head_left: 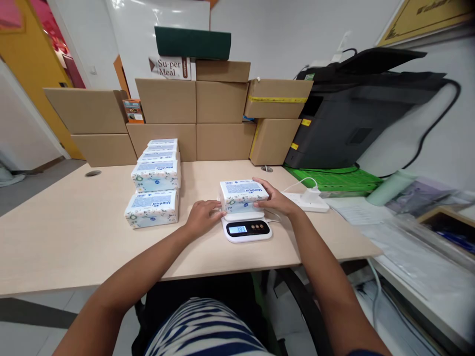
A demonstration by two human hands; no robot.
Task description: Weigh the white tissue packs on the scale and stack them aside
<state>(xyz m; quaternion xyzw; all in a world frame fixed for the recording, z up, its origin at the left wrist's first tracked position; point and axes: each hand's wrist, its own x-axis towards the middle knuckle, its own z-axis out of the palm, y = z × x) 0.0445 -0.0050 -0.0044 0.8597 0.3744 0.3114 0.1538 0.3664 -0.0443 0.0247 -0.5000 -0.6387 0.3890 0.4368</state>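
A white pack of tissues (243,190) with blue lettering and a floral print sits on a small white kitchen scale (248,237), whose lit display seems to read 393. Against the pack's lower left side rest the fingertips of my left hand (202,217). My right hand (275,199) grips the right side, with fingers behind and thumb along the front. Between them the two hands hold the pack on the scale. To the left, several matching tissue packs (152,207) stand stacked in a row running back across the table.
Cardboard boxes (161,101) form a wall along the back of the wooden table (92,237). A dark printer (345,113) stands at the right above a green crate-like base (334,180). A white power strip (315,203) with a plugged charger lies right of the scale.
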